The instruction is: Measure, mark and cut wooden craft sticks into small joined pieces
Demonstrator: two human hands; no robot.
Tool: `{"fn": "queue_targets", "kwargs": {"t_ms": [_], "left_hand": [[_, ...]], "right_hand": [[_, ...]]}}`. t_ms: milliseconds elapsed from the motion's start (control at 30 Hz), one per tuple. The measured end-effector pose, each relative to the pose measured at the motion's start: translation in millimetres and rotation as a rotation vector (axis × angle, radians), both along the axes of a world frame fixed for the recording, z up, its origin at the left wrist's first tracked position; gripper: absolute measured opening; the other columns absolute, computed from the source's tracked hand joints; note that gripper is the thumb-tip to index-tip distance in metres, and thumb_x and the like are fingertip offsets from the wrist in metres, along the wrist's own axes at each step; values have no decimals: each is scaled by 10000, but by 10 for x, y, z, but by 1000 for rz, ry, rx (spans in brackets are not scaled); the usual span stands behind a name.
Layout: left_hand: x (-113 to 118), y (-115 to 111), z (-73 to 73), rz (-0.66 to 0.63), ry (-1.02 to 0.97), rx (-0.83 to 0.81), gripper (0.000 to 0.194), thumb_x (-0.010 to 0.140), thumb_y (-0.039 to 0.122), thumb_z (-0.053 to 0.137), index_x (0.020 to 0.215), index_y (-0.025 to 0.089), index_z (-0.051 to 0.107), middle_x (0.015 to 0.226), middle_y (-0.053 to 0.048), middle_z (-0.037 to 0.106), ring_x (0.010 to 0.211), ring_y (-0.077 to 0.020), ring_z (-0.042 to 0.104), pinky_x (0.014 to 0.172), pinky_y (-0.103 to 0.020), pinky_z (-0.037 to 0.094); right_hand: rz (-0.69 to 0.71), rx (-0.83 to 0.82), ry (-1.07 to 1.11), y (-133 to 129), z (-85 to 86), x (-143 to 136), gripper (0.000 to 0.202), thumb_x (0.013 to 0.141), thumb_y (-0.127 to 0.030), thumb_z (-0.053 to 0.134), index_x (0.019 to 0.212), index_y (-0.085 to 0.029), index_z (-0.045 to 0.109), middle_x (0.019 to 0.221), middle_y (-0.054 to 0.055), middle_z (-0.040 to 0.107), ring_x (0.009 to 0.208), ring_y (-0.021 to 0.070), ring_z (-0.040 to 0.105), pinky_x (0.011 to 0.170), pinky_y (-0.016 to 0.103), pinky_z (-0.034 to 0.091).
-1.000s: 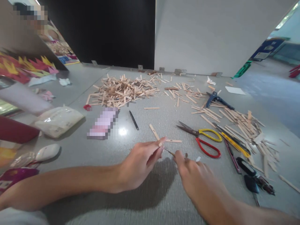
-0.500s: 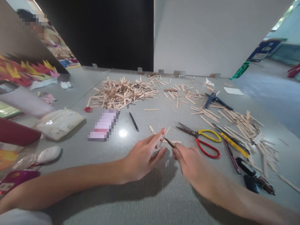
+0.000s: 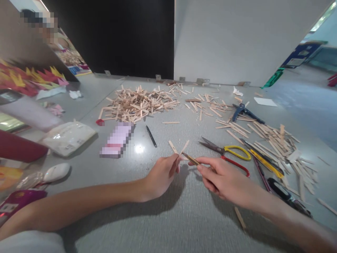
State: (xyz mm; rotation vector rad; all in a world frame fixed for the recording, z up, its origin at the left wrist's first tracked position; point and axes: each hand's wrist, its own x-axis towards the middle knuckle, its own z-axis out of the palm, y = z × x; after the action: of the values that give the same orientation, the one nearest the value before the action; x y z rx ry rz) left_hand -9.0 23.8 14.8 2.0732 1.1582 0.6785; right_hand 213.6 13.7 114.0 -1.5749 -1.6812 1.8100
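"Where is the little stick [image 3: 185,147]?"

"It's in the left hand [image 3: 161,177]. The thumb and a finger pinch its low end, and the rest pokes out."

"Which way does it point?"

"Its long side goes away from the person and leans over to the right."

"And what does the right hand [image 3: 222,177] do?"

"Its fingers are closed round a thin gold tool [image 3: 193,161]. I can't tell what kind of tool it is."

"Where is the stick from those fingers?"

"It's to their left, and a bit farther off. The tool slants the other way from the stick, so its tip points right at it, close by the left fingertips."

"Do they touch?"

"I can't tell. The spot is too small to see well."

"Which hand is nearer to the stick?"

"The left one, because it has hold of it. Only the tool fills the gap from the right."

"What else is around?"

"Just past the left fingers, a second stick [image 3: 172,146] lies on the grey table [image 3: 118,230]. The scissors [image 3: 221,150] are just past the right hand. A black pen [image 3: 151,136] is off to the left, and a big pile of sticks [image 3: 140,103] is at the back."
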Motion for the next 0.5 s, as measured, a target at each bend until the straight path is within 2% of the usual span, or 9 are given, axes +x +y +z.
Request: {"fn": "queue_targets", "kwargs": {"t_ms": [100,167,233,333,500], "left_hand": [[-38,6,-41,-48,43,5,217,994,88,409,1059,203,581,696,49,576,577,-143,554,625,-240,456],[-61,10,-64,-81,78,10,188,979,82,436,1026,211,564,700,48,573,564,-145,535,622,-247,446],[-72,13,-83,-94,110,17,162,1000,99,433,989,219,541,708,42,574,558,-147,526,619,-252,440],[-77,12,-115,-108,145,32,187,1053,140,374,970,228,517,691,42,561,539,-149,513,602,-253,424],[-93,0,-185,-181,163,77,138,1003,155,420,1013,224,538,767,0,642,602,-164,583,628,-261,452]], "right_hand": [[-9,-222,-9,-16,0,-28,230,1211,-291,356,1142,-241,570,584,-120,400,454,88,294,404,172,276],[-10,-361,19,-62,-90,-62,240,1220,-321,319,1102,-262,519,615,-130,354,450,87,216,396,181,268],[-14,-382,46,-115,-227,-95,237,1217,-371,336,1065,-273,488,637,-128,346,456,86,197,407,187,265],[-26,-313,61,-136,-359,-93,246,1186,-470,434,1040,-277,481,645,-124,332,466,83,225,430,185,223],[105,-477,-2,-24,-259,10,298,1197,-425,374,946,-275,433,608,-124,322,450,84,185,420,186,156]]}}
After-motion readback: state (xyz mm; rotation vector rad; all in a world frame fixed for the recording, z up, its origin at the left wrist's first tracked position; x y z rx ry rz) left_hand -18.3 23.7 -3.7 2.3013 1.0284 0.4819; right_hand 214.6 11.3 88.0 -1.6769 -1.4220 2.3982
